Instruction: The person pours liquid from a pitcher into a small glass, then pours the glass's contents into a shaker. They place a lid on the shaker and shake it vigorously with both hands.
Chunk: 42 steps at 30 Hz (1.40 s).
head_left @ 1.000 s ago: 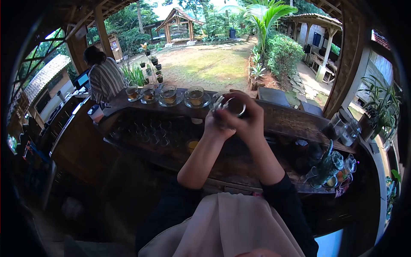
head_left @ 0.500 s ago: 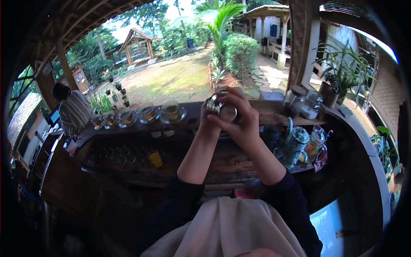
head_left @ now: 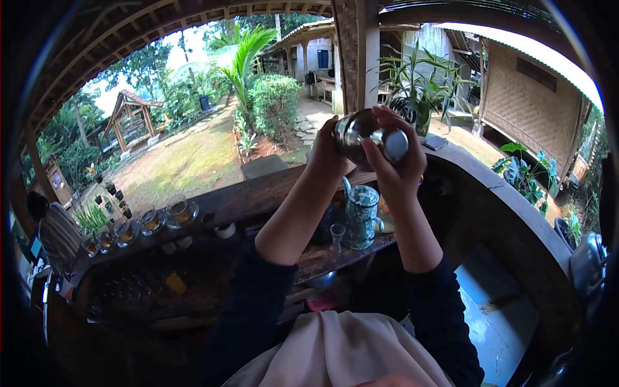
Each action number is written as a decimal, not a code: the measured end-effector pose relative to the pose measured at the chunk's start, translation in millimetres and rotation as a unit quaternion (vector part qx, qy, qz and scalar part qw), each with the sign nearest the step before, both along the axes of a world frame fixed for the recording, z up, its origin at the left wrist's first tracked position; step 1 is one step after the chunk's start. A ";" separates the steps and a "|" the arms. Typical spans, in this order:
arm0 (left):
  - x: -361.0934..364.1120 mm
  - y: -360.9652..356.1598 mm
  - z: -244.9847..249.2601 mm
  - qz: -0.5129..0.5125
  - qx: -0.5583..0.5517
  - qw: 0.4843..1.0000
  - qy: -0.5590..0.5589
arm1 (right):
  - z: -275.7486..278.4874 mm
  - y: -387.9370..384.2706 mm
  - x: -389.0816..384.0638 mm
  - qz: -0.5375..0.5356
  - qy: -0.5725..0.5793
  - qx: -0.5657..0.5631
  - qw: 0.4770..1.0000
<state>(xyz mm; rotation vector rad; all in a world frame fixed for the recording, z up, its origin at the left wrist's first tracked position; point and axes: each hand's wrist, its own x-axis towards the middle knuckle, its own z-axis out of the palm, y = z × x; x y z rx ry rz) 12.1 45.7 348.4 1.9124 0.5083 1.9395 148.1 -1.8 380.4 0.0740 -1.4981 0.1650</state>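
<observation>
A shiny metal cocktail shaker (head_left: 353, 138) is raised in front of me above the counter, tilted with its capped end to the right. My left hand (head_left: 325, 149) is closed around its left, wider end. My right hand (head_left: 405, 160) wraps the capped end, fingers over the top and thumb across the near side. Below the hands stands a green-and-white speckled enamel pitcher (head_left: 362, 209), with a small clear glass (head_left: 336, 233) just left of it. The fingers of my left hand are partly hidden behind the shaker.
Several glass cups of amber drink on saucers (head_left: 182, 211) line the ledge at left. A yellow cup (head_left: 175, 282) sits on the dark lower shelf among clear glasses. A person in a striped top (head_left: 57, 235) is at far left. A potted plant (head_left: 422, 97) stands behind the shaker.
My view has turned to the right. Both hands have carried the shaker rightward with it, away from the row of cups and over the enamel pitcher, and its tilt has changed.
</observation>
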 end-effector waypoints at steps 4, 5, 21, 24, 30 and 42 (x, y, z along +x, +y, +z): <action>31.8 -67.0 43.1 -0.440 -0.220 0.839 -0.232 | 7.8 -86.6 67.6 -0.083 -0.053 0.327 0.940; 45.5 -77.7 41.1 -0.376 -0.186 0.873 -0.250 | -9.6 -68.7 64.0 -0.040 0.052 0.480 0.875; 71.3 -55.4 48.2 -0.439 -0.079 0.882 -0.152 | 8.5 -70.1 75.6 -0.122 0.019 0.351 0.928; 54.1 -12.5 66.3 -0.563 -0.164 0.794 -0.160 | 29.0 -21.2 54.6 -0.171 0.022 0.251 0.952; 57.7 -39.6 65.3 -0.565 -0.255 0.743 -0.251 | 39.2 -53.4 56.7 -0.211 -0.067 0.166 0.961; 7.7 31.9 26.3 -0.349 -0.213 0.885 -0.224 | 36.0 -22.9 6.5 -0.144 -0.039 0.056 0.987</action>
